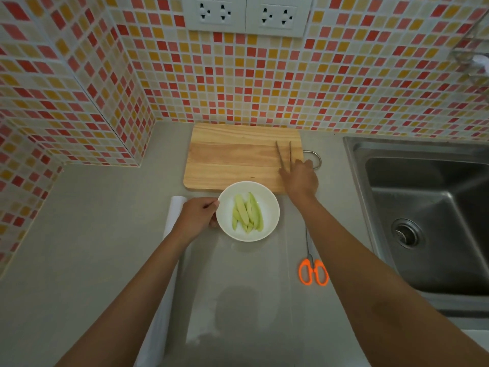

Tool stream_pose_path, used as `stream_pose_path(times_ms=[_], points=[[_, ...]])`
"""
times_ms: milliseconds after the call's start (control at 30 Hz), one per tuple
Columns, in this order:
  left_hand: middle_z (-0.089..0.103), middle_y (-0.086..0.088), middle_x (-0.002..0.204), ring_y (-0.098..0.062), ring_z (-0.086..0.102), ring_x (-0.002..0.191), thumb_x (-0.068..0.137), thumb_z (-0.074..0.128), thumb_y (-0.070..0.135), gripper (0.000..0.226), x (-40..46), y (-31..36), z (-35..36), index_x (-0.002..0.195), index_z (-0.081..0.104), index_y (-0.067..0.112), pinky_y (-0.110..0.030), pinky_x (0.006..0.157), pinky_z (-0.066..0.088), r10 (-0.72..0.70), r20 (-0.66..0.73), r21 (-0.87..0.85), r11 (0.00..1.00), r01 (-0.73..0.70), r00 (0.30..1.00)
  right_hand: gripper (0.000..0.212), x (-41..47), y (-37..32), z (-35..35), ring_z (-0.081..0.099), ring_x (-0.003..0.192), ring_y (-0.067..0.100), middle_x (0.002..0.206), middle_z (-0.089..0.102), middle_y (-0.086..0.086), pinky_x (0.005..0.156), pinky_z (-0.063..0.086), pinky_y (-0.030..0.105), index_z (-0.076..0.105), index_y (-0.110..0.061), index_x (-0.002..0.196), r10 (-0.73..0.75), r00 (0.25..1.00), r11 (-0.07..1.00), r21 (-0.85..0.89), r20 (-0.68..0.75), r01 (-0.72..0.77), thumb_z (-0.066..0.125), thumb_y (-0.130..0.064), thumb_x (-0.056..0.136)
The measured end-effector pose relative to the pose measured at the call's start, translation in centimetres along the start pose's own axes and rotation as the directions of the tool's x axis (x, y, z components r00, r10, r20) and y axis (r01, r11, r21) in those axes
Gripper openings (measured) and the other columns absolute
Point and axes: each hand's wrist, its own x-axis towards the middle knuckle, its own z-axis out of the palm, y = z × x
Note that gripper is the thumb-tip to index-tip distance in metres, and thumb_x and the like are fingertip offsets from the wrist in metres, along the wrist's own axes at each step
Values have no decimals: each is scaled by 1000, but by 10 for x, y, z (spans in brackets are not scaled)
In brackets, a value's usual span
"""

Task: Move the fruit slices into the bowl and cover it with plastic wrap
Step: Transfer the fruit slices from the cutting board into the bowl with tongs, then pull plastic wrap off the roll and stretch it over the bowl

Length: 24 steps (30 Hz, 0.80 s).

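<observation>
A white bowl (267, 207) sits on the grey counter just in front of the wooden cutting board (232, 157). Several pale green fruit slices (247, 213) lie in it. My left hand (198, 217) grips the bowl's left rim. My right hand (301, 180) rests on the board's right end, on the handles of metal tongs (284, 154) that lie flat there. A roll of plastic wrap (174, 210) lies left of the bowl, partly under my left arm, with a clear sheet (238, 287) pulled out across the counter toward me.
Orange-handled scissors (313, 268) lie on the counter right of the sheet. A steel sink (428, 215) fills the right side. Tiled walls close off the back and left, with two sockets (246, 14) above the board.
</observation>
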Motion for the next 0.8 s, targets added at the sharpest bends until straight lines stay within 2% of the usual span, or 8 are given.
stream_pose_path(times_ms=[67, 133, 200, 267, 400, 500, 567, 800], points=[[71, 1, 68, -2, 62, 52, 97, 49, 23, 27, 1, -1, 0, 82, 71, 31, -15, 57, 47, -3, 4, 12, 1000, 2, 1000, 44, -11, 2, -7, 62, 100, 35, 121, 54, 17, 78, 48, 38, 61, -3, 114, -12, 999, 997, 74, -50, 16, 51, -40, 95], [70, 2, 65, -2, 62, 51, 97, 49, 28, 27, 0, -4, -1, 84, 73, 26, -18, 59, 47, -5, -1, 21, 1000, 6, 1000, 38, -29, 7, -12, 64, 88, 33, 98, 65, 16, 70, 45, 35, 67, -6, 97, -40, 997, 980, 192, -64, 51, 47, -38, 96], [69, 6, 60, -3, 62, 51, 96, 50, 32, 25, -3, -7, -2, 85, 73, 31, -15, 58, 46, -4, 1, 24, 1000, 4, 1000, 42, -57, 13, -13, 57, 67, 27, 65, 58, 8, 61, 39, 30, 57, -13, 64, -70, 997, 958, 281, 20, 62, 46, -37, 97], [68, 10, 58, -3, 63, 52, 95, 53, 30, 22, -8, -9, -3, 85, 70, 38, -9, 55, 45, 9, 23, 23, 1000, -9, 1000, 51, -87, 18, -12, 49, 52, 23, 51, 49, 8, 54, 41, 34, 49, -6, 53, -104, 983, 933, 357, 148, 45, 47, -33, 96], [70, 1, 61, -4, 63, 53, 94, 53, 19, 22, -12, -8, 0, 91, 74, 26, -10, 56, 46, 16, 29, 47, 999, -18, 999, 39, -118, 21, -11, 47, 38, 22, 58, 55, 22, 51, 51, 38, 56, 16, 70, -109, 963, 901, 434, 245, -9, 43, -11, 95], [69, -8, 64, -6, 61, 53, 94, 51, 16, 23, -17, -6, 3, 92, 74, 12, -23, 65, 50, 5, 23, 60, 998, -7, 1000, 35, -125, 20, -13, 46, 38, 21, 60, 56, 19, 50, 48, 33, 57, 9, 64, -76, 971, 897, 441, 227, -33, 41, -4, 92], [66, -5, 62, -7, 58, 52, 94, 50, 15, 24, -23, -4, 5, 93, 72, 7, -27, 67, 50, 7, 32, 59, 998, -8, 999, 34, -131, 23, -14, 45, 38, 20, 60, 55, 19, 48, 46, 30, 57, 3, 63, -65, 972, 899, 436, 226, -42, 41, -3, 92], [67, -11, 68, -14, 59, 57, 96, 47, 14, 25, -49, -7, 8, 93, 71, 9, -30, 70, 51, 24, 57, 80, 996, -28, 998, 34, -158, 36, -11, 45, 35, 15, 59, 55, 17, 42, 42, 25, 55, 0, 63, -73, 974, 899, 438, 214, -29, 41, -5, 95]])
